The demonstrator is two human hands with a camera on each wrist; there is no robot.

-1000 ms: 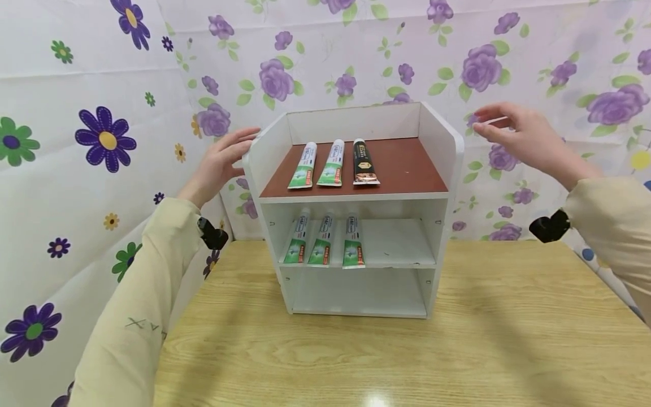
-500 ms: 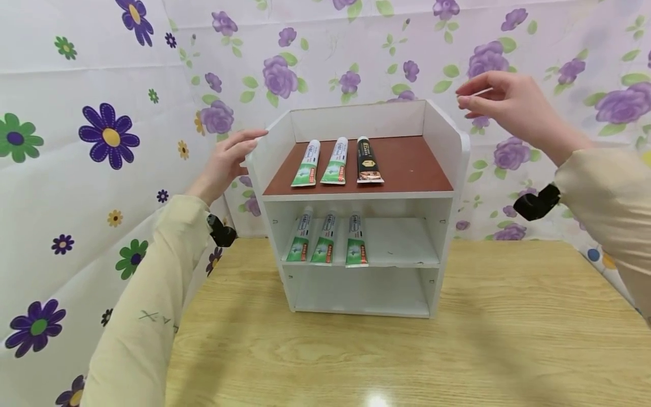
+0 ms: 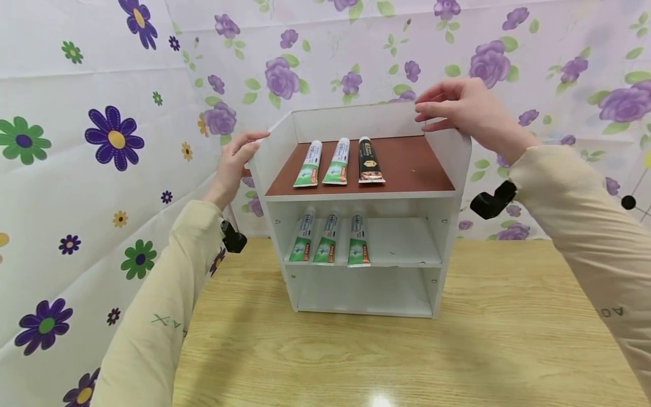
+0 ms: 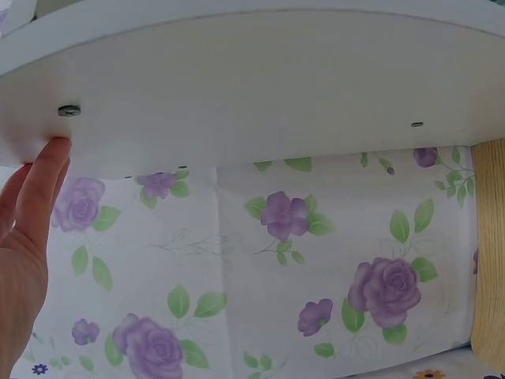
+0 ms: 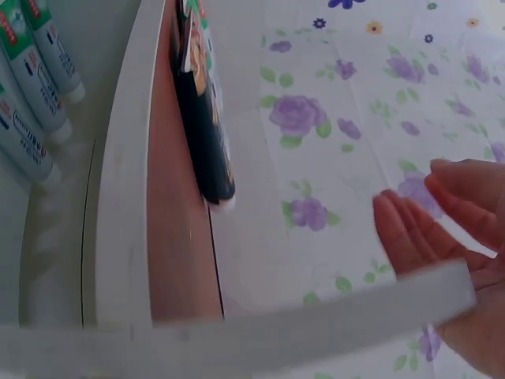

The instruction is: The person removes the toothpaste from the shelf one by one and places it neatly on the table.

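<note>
A white shelf unit [image 3: 356, 196] stands on the table. On its red-brown top lie two green-and-white toothpaste tubes [image 3: 308, 165] and, to their right, a black toothpaste tube [image 3: 369, 161]. Three more green-and-white tubes [image 3: 326, 240] lie on the middle shelf, in its left half. My left hand [image 3: 231, 167] rests its fingertips against the outer left side panel [image 4: 260, 95], fingers fairly straight. Over the right side panel [image 3: 450, 152] hovers my right hand [image 3: 465, 110], fingers loosely bent and holding nothing. In the right wrist view its thumb and fingers are apart.
The bottom compartment [image 3: 363, 291] lies under the middle shelf. The wooden table [image 3: 330, 362] extends in front and to the right. Flowered cloth [image 3: 285, 34] hangs behind and on the left. Raised side panels and a back panel [image 3: 356, 121] border the unit's top.
My right hand has moved left, from beside the unit to above its right side panel. My left hand stays at the left panel. The tubes keep their places; the view shifts slightly.
</note>
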